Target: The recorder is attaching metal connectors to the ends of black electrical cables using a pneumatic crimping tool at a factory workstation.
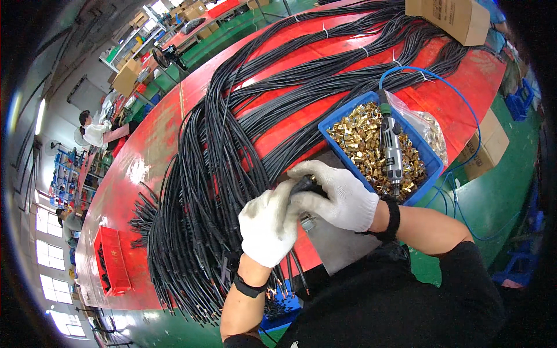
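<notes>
My left hand (268, 223) and my right hand (336, 197), both in white knit gloves, meet in front of me, closed around a black cable end (303, 184). Fingers hide most of that piece. Just below the right hand a small metal fitting (308, 221) shows, partly covered. A thick bundle of black cables (203, 168) lies across the red table left of my hands, its stripped copper ends hanging over the near edge. Right of my right hand sits a blue bin (430, 187) of brass fittings (355, 132), with a grey air tool (393, 148) laid on top.
A blue air hose (464, 100) loops from the tool toward the floor. Beside the bin lies a clear plastic bag (432, 136). A grey metal plate (342, 246) is under my hands. A red bin (119, 264) stands at left, a cardboard box (455, 20) far right. Other people work far left.
</notes>
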